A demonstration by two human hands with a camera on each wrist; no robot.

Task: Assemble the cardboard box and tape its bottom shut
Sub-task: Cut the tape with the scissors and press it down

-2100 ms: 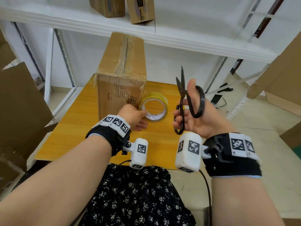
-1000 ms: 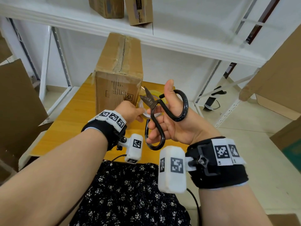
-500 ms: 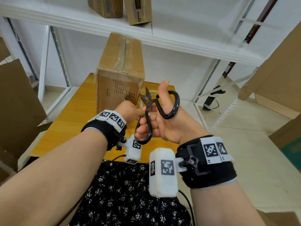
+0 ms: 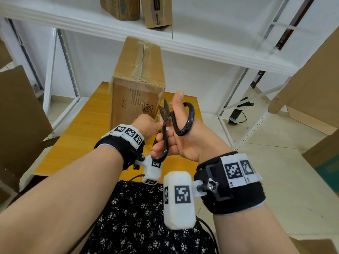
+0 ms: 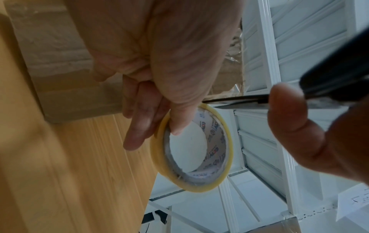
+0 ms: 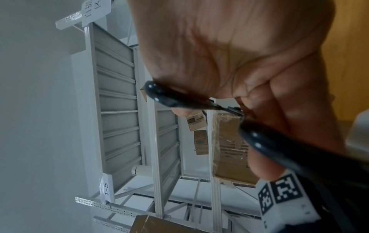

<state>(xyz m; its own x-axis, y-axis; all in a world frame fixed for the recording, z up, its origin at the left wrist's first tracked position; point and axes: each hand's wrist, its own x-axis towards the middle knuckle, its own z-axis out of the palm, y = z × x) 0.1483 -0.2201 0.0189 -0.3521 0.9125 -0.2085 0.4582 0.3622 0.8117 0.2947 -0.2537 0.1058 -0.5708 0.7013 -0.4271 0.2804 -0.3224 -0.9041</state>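
The left hand [image 4: 146, 123] pinches the translucent yellowish roll of packing tape [image 5: 191, 149], thumb inside the core and fingers on the outer rim, and holds it above the orange wooden tabletop [image 4: 80, 132]. The right hand [image 4: 180, 142] is clamped on the black metal scissors [image 4: 170, 129], thumb through one looped handle and fingers curled round the other; the blades are parted and point up and towards the left hand. The two hands are close together, the blade tips just beside the roll (the tape strand itself cannot be made out). The tall brown cardboard box [image 4: 137, 85] stands upright on the tabletop directly beyond the left hand, long axis vertical, its taped centre seam facing up and tape running down its near face. The left hand is the nearer of the two to the box. Judged from this arrangement, the step in hand is cutting the tape free of the roll, so the blades must close between roll and box.
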